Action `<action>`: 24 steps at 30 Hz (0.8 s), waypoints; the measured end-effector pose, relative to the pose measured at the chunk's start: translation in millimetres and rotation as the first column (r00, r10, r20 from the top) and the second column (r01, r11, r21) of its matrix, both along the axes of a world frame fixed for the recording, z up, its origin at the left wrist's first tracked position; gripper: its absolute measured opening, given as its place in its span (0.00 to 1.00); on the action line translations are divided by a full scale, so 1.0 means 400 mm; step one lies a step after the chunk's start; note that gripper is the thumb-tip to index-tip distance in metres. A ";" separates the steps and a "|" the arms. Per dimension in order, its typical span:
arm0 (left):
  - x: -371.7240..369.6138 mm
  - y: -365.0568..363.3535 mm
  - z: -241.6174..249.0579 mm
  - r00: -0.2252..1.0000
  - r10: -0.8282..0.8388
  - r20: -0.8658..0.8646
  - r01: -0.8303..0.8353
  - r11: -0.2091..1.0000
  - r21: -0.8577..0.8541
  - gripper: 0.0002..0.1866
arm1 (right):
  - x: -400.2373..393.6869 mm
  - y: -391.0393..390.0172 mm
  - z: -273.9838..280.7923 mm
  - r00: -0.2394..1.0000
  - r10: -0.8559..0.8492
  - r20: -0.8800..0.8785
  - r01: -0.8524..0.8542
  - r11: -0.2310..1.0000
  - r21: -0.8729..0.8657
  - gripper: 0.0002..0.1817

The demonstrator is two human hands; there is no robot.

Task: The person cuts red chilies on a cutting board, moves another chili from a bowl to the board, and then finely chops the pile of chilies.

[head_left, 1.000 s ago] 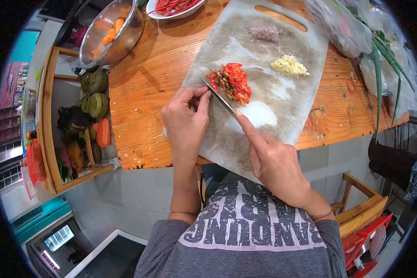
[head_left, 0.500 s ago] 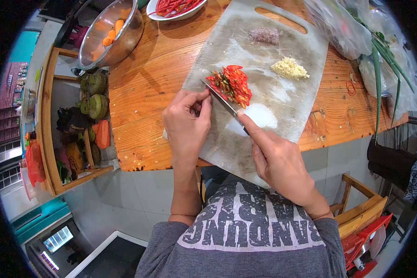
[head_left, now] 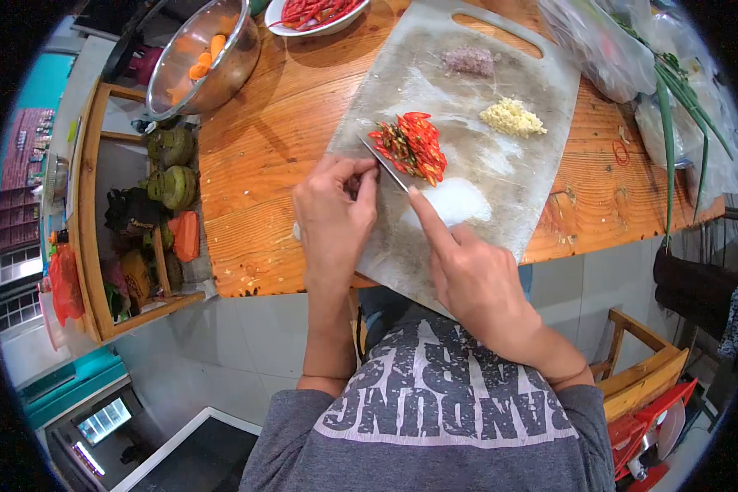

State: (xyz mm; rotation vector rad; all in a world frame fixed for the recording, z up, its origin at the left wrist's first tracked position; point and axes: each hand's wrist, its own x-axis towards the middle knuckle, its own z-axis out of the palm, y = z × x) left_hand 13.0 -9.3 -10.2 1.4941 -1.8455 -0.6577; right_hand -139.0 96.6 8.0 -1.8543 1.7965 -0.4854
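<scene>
My right hand (head_left: 485,287) grips a knife (head_left: 383,165), forefinger stretched along the blade's back; the handle is hidden under the palm. The blade lies along the left side of sliced red chilies (head_left: 422,149) heaped on a worn grey-white cutting board (head_left: 394,258). Left of the blade, my left hand (head_left: 334,215) is closed in a pinch at the board's left edge. What its fingertips hold is mostly covered. Further up the board sit a pile of minced garlic (head_left: 512,118) and a small purplish minced heap (head_left: 470,61). A pale patch (head_left: 457,202) shows below the chilies.
Beyond the board stands a white bowl of whole red chilies (head_left: 318,15). A metal bowl with carrots (head_left: 213,57) rests at the wooden table's (head_left: 258,184) far left corner. Plastic bags (head_left: 599,49) and green onion leaves (head_left: 668,148) occupy the right end.
The knife and my right hand have shifted slightly left and up, with the forefinger straighter along the blade. My left hand stays pinched in nearly the same place. The view has moved a little.
</scene>
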 end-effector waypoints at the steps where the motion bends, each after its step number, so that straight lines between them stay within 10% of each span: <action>1: -0.001 0.001 -0.002 1.000 0.009 -0.009 -0.009 1.000 -0.003 0.06 | -0.005 0.013 0.006 1.000 0.002 0.004 -0.002 1.000 0.011 0.38; 24: -0.002 0.008 -0.023 0.999 0.033 -0.038 -0.033 0.999 -0.022 0.06 | -0.043 0.018 -0.013 0.986 0.024 0.166 0.000 0.990 -0.144 0.36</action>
